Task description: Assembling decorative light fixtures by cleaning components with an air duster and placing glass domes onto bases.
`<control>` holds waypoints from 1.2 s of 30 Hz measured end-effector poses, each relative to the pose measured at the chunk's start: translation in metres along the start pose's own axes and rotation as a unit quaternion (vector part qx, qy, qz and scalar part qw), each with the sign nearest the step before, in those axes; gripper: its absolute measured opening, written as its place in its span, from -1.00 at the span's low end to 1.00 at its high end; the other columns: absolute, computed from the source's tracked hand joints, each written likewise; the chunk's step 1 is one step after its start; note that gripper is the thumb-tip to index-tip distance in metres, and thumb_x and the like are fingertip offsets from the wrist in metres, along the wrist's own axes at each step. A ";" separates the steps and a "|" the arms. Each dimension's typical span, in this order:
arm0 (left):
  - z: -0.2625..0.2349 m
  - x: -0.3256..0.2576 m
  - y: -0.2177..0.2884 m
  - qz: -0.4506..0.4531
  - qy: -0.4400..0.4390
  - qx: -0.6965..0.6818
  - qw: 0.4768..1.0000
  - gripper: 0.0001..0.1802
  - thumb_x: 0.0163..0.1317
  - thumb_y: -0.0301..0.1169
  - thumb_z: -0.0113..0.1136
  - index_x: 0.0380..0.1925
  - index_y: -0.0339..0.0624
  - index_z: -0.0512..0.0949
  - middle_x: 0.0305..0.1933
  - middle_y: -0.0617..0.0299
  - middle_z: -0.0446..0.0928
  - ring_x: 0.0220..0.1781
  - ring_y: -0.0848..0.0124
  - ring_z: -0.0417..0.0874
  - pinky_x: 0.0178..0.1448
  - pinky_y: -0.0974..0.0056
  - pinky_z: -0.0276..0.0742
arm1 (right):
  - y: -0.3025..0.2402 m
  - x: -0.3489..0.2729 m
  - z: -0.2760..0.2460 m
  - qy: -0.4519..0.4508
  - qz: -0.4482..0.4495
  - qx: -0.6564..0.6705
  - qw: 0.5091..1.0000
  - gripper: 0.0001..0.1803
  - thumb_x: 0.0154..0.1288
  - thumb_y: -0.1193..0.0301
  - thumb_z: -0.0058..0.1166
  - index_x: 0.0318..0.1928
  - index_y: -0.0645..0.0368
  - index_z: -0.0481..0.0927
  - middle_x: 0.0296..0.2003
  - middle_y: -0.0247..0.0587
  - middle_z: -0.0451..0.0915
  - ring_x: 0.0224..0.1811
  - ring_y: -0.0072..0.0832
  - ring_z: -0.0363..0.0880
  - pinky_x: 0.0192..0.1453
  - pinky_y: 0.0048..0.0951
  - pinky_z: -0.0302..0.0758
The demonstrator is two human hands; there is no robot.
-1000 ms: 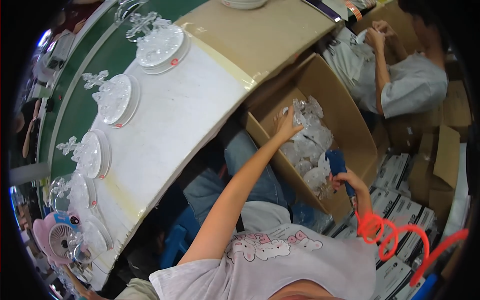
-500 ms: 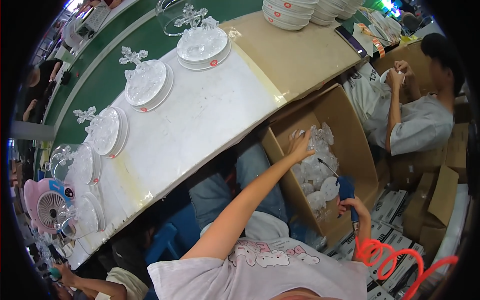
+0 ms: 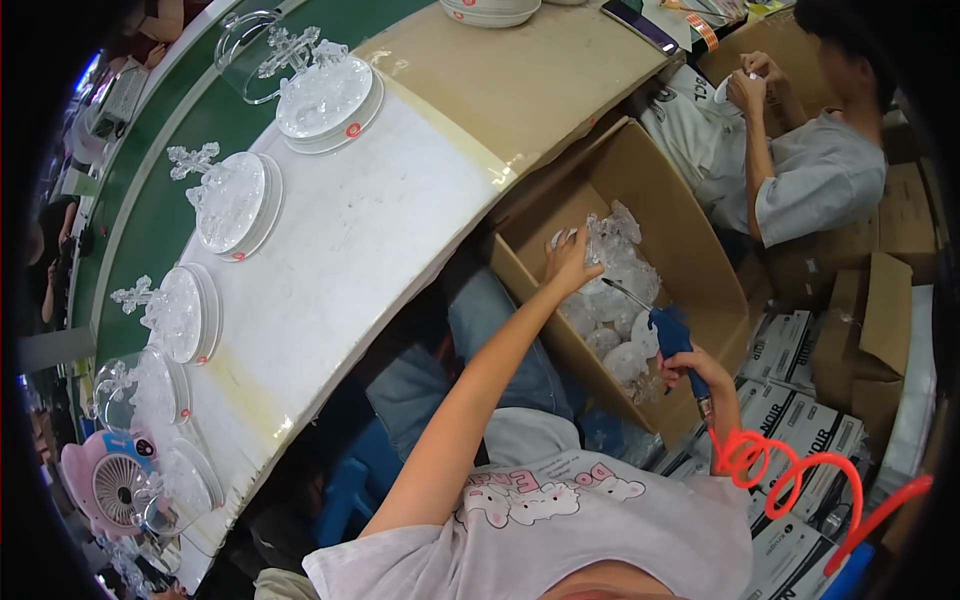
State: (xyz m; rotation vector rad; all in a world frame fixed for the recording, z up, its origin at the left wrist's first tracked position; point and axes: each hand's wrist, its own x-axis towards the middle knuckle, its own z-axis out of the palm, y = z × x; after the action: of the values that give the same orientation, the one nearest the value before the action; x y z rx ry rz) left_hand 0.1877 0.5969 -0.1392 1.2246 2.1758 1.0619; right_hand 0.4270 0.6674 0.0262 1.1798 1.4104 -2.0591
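Step in hand, by judgement: drawing stock from a carton while a tool is kept ready.

Far left: pink desk fan (image 3: 105, 487) at the bench end. Row of round white bases (image 3: 235, 203), each carrying a clear cross-shaped ornament (image 3: 193, 159), spaced along the pale curved bench top (image 3: 380, 240); green conveyor strip (image 3: 170, 190) behind.

Centre: left hand (image 3: 568, 262) reaching down into the open cardboard carton (image 3: 660, 200), fingers spread and curled onto a bagged clear plastic piece (image 3: 612, 245); grasp apparently not fully closed. More bagged clear parts (image 3: 625, 360) heaped below it in the same carton, which sits beside the bench at knee level.

Right of centre: right hand (image 3: 695, 368) wrapped around a blue air gun (image 3: 672, 335), thin nozzle pointing up-left over the carton, red coiled hose (image 3: 790, 470) trailing off.

Next move, by judgement: firm pinch on one bag only, lifted clear of the nozzle.

Right: seated co-worker (image 3: 800, 170) handling something small; printed white boxes (image 3: 800, 350) and brown cartons (image 3: 860, 330) stacked on the floor.
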 end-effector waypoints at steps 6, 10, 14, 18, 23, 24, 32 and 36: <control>0.004 -0.008 0.007 0.001 -0.005 -0.031 0.999 -0.12 -0.20 -0.16 0.28 0.15 -0.23 0.13 0.07 -0.15 0.40 0.28 -0.05 0.20 0.23 -0.20 -0.01 | 0.003 -0.009 0.010 -0.010 -0.003 0.005 1.000 -0.83 0.00 0.42 0.00 -0.42 0.29 0.45 -0.67 -0.31 0.36 -0.64 -0.54 0.38 -0.50 -0.55 0.33; 0.000 -0.002 0.003 -0.010 -0.009 -0.021 1.000 -0.10 -0.19 -0.15 0.29 0.17 -0.22 0.12 0.07 -0.14 0.40 0.28 -0.04 0.20 0.22 -0.21 0.00 | 0.005 -0.004 0.015 -0.014 -0.011 -0.017 1.000 -0.83 0.00 0.42 0.01 -0.42 0.29 0.45 -0.68 -0.31 0.36 -0.66 -0.53 0.39 -0.53 -0.55 0.31; 0.004 -0.003 0.004 -0.012 -0.011 -0.016 1.000 -0.10 -0.18 -0.12 0.28 0.17 -0.22 0.12 0.07 -0.12 0.41 0.27 -0.03 0.22 0.22 -0.20 0.01 | 0.012 -0.007 0.013 -0.005 -0.006 0.003 1.000 -0.83 0.00 0.42 0.00 -0.42 0.29 0.45 -0.68 -0.29 0.37 -0.66 -0.52 0.39 -0.53 -0.56 0.31; 0.006 -0.002 -0.002 -0.021 -0.021 -0.030 0.999 -0.10 -0.19 -0.11 0.28 0.16 -0.23 0.14 0.08 -0.11 0.40 0.25 -0.04 0.24 0.22 -0.17 0.03 | 0.011 -0.006 0.019 -0.019 -0.025 -0.006 0.999 -0.83 0.00 0.42 0.00 -0.42 0.29 0.45 -0.68 -0.29 0.36 -0.66 -0.53 0.38 -0.53 -0.56 0.31; 0.006 0.002 0.000 -0.041 -0.037 -0.104 0.993 -0.12 -0.21 -0.09 0.27 0.14 -0.20 0.16 0.08 -0.14 0.37 0.21 -0.07 0.27 0.22 -0.13 0.09 | 0.008 -0.006 0.023 -0.017 -0.021 -0.004 1.000 -0.82 0.01 0.41 -0.02 -0.41 0.29 0.44 -0.68 -0.30 0.35 -0.66 -0.53 0.38 -0.53 -0.58 0.27; 0.008 0.000 0.002 -0.040 -0.039 -0.106 0.993 -0.12 -0.21 -0.09 0.27 0.14 -0.20 0.16 0.08 -0.14 0.37 0.21 -0.07 0.27 0.22 -0.13 0.09 | 0.011 -0.007 0.022 -0.014 -0.021 -0.003 1.000 -0.82 0.01 0.41 -0.02 -0.41 0.29 0.44 -0.68 -0.30 0.35 -0.66 -0.53 0.38 -0.53 -0.58 0.27; 0.001 0.003 0.007 -0.059 -0.004 -0.061 0.996 -0.17 -0.22 -0.12 0.23 0.11 -0.19 0.19 -0.04 -0.12 0.45 0.09 -0.05 0.37 0.17 -0.12 0.17 | 0.011 -0.006 0.018 -0.005 -0.015 -0.029 0.999 -0.80 0.01 0.42 0.00 -0.36 0.30 0.45 -0.65 -0.29 0.38 -0.62 -0.50 0.42 -0.47 -0.55 0.34; -0.015 -0.009 0.006 0.010 0.059 -0.148 0.987 -0.17 -0.22 -0.12 0.24 0.10 -0.20 0.21 -0.03 -0.13 0.44 0.03 -0.09 0.41 0.09 -0.02 0.30 | 0.012 -0.010 0.020 -0.041 -0.040 0.057 0.997 -0.67 0.04 0.34 0.03 -0.23 0.35 0.44 -0.59 -0.21 0.43 -0.54 -0.43 0.46 -0.34 -0.48 0.40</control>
State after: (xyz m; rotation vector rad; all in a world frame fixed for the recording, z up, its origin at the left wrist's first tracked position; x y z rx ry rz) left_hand 0.1856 0.5847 -0.1252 1.0727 2.0012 1.4387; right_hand 0.4329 0.6435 0.0305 1.0840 1.3380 -2.2424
